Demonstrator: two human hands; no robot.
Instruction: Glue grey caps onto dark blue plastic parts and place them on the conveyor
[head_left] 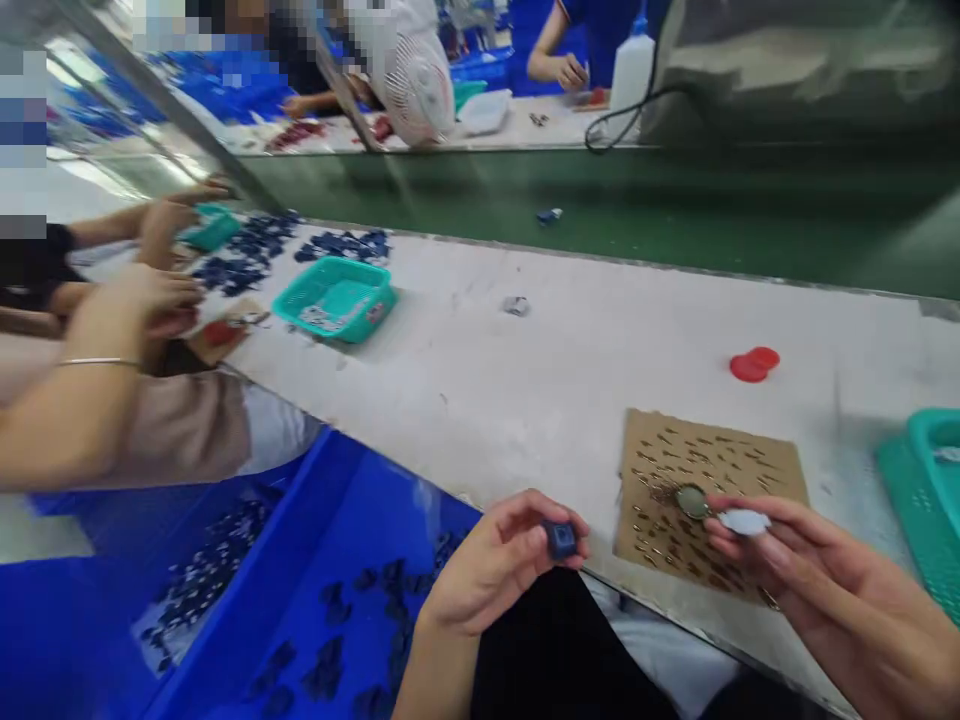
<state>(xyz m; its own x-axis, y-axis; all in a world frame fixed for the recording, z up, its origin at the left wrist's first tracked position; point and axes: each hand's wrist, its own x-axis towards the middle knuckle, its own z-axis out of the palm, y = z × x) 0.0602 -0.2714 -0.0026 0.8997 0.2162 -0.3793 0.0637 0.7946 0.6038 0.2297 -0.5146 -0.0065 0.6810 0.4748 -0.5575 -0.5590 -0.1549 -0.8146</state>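
Observation:
My left hand (499,560) pinches a small dark blue block-shaped part (560,540) with a recess in its face, just off the table's front edge. Between the fingers of my right hand (832,570) is a small white oval piece (744,521). That hand hovers over a brown cardboard sheet (709,440) dotted with many small dark pointed pieces. A round greyish-green disc (691,501) sits by my right fingertips; whether they touch it I cannot tell. Behind the cardboard lie red round pieces (754,364).
A green basket (375,310) with pale pieces stands left on the white table (570,370); another green basket (900,490) is at right. Blue bins (352,500) with dark parts sit below the edge. Co-workers' hands (142,300) work at left and across the green channel (465,200).

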